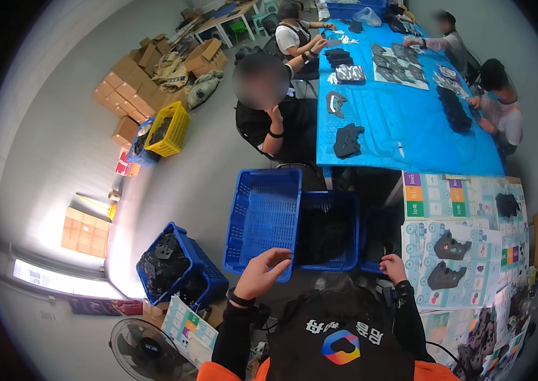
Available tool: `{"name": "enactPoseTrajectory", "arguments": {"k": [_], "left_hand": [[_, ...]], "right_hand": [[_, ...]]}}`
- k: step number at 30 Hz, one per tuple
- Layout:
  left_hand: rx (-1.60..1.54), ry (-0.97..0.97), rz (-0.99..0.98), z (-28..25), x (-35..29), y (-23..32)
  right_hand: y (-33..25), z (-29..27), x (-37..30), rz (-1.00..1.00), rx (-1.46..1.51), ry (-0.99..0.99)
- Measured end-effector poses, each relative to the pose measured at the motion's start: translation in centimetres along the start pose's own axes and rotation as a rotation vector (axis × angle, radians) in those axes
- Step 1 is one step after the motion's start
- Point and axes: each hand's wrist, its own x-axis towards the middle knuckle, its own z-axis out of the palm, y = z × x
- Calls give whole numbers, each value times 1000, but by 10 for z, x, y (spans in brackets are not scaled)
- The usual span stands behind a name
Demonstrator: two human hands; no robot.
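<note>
My left hand (264, 272) is open above the near edge of a tilted blue plastic crate (262, 219), its fingers stretched out and its palm bare. To the right, my right hand (394, 268) has its fingers closed by the near side of a smaller blue crate (370, 265). A small dark shape shows at its fingertips, too small to name. Between my hands stands another blue crate (354, 236) with dark contents in shadow. Two dark grey moulded parts, an upper part (452, 246) and a lower part (445, 275), lie on printed sheets beside my right hand.
Ahead stretches a blue-covered table (396, 143) holding dark parts and bags, with several people seated along it. At left are a crate of black parts (166, 254), a fan (145, 349), a yellow crate (170, 130) and stacked cardboard boxes (130, 89).
</note>
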Motion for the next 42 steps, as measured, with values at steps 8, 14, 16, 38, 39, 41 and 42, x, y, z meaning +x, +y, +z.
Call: {"name": "enactPoseTrajectory", "arguments": {"k": [8, 14, 16, 38, 39, 41, 42], "left_hand": [[-72, 297, -84, -1, -15, -61], [-210, 374, 18, 3, -9, -56], [-214, 373, 42, 4, -6, -54], [-226, 285, 2, 15, 2, -49], [-227, 283, 1, 15, 2, -50], [-204, 275, -2, 16, 2, -51], [-205, 274, -3, 17, 2, -51]], "right_hand": [[-4, 6, 6, 49, -33, -71], [-31, 9, 2, 23, -34, -85], [-38, 11, 1, 15, -42, -84], [-58, 4, -12, 0, -56, -111], [-58, 4, -13, 1, -55, -110], [-59, 4, -14, 3, -64, -110], [-59, 4, -15, 4, -64, -109]]}}
